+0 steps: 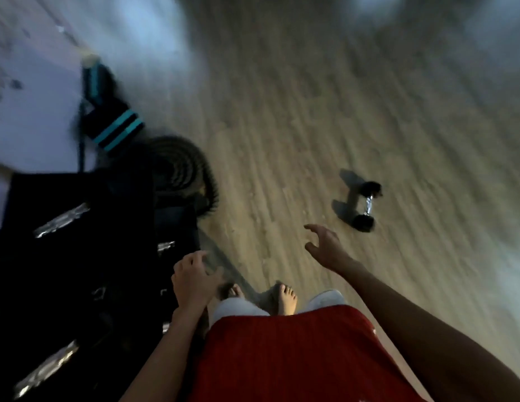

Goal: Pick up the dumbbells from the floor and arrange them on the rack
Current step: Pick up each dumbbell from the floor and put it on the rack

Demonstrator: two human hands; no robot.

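Blurred wooden floor (311, 111) across the upper and right frame. Dark rack (78, 271) filling the lower left, chrome bars (61, 220) glinting on its shelves, too smeared to name. Red shirt (282, 358) at bottom centre. Coiled rope (177, 169) and a black bag (116, 129) with teal stripes above the rack, left of centre. Right arm reaching up from the lower right, right hand (325, 245) spread wide, fingers slightly hooked, empty, near but clear of the dumbbell (363, 206). Left hand (194, 280) low at centre beside the rack's edge, fingers loosely curled, nothing held; contact with the rack impossible to tell. Dumbbell lying on the floor, right of centre, well apart from the rack. Bare feet (286, 297) below.
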